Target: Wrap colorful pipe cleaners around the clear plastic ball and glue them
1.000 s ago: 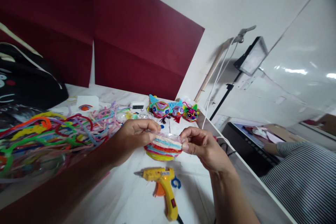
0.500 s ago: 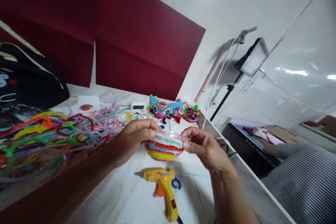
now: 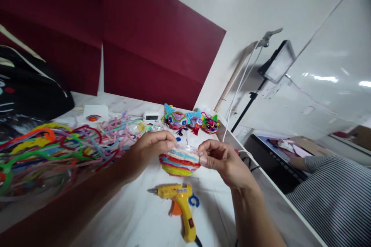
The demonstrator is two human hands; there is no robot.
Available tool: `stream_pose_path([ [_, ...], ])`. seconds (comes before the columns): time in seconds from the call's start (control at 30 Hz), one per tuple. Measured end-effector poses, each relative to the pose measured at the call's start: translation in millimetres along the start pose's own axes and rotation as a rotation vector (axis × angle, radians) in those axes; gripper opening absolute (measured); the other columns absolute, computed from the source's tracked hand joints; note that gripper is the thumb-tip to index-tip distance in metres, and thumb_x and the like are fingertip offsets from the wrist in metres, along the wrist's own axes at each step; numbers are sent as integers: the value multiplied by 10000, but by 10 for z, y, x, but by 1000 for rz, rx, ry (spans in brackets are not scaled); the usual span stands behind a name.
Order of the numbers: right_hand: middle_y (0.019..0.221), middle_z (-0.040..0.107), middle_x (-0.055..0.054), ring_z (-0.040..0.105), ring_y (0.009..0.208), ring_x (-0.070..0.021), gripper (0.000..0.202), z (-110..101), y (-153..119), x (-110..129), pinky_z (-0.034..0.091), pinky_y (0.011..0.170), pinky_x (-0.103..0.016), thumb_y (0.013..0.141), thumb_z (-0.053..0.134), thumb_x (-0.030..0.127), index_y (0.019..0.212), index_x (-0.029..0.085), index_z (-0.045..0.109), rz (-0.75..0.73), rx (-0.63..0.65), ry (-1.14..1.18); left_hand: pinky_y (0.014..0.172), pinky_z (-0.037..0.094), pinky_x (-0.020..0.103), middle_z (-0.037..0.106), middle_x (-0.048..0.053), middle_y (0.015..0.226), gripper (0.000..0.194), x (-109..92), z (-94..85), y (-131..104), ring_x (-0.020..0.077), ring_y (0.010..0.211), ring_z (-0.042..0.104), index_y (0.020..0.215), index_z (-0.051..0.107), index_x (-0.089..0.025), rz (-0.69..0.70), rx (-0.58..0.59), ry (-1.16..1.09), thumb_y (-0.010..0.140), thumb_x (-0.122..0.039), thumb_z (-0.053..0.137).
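Between my hands is a clear plastic ball (image 3: 180, 164) wrapped in stripes of fuzzy pipe cleaner, in yellow, pink, red, blue and cream. Its upper part shows bare plastic. My left hand (image 3: 155, 147) is closed, thumb and finger pinching at the ball's upper left edge. At the upper right edge, my right hand (image 3: 218, 160) pinches with thumb and forefinger. Whether a loose strand end lies under the fingertips, I cannot tell. Just below the ball, a yellow hot glue gun (image 3: 181, 197) lies on its side, nozzle to the left, beside a curled blue pipe cleaner piece (image 3: 194, 200).
Loose coloured pipe cleaners (image 3: 72, 142) are heaped at left, near a black bag (image 3: 34, 88). Behind my hands stand a small digital timer (image 3: 151, 116) and finished animal-head ornaments (image 3: 176, 120). A person in a striped top (image 3: 336, 193) is at right, beyond the table edge.
The whole view has shifted slightly. Both hands stay on the ball, with almost no visible movement against it.
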State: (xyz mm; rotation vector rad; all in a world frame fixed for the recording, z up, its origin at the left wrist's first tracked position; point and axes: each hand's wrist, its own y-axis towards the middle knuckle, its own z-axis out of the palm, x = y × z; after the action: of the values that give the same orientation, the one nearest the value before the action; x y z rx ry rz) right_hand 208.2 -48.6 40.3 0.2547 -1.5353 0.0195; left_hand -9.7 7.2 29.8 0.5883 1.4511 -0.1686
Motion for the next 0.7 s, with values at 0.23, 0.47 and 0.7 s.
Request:
stream_pose_path([
  [0.23,644,599,17,506,591,-104,317,91,0,30,382,562,-237,635,871,378,754,156,678,27,-32,-100,815,434,288,697,18,891,188,-24,-1,-26,231,890,622,871,685,-194,237,25,411,818,-339,579],
  [0.47,693,569,2,494,641,-130,415,176,-8,-7,371,602,-275,666,819,494,773,141,629,31,-27,-254,872,398,335,678,49,858,132,5,51,-48,219,882,590,839,663,-157,474,77,736,828,-250,569],
  [0.7,701,602,6,502,640,-124,354,280,-32,0,377,592,-252,680,824,427,778,142,640,42,-16,-300,784,404,316,662,19,741,118,-1,107,-42,180,749,595,743,651,-152,405,101,743,746,-189,539],
])
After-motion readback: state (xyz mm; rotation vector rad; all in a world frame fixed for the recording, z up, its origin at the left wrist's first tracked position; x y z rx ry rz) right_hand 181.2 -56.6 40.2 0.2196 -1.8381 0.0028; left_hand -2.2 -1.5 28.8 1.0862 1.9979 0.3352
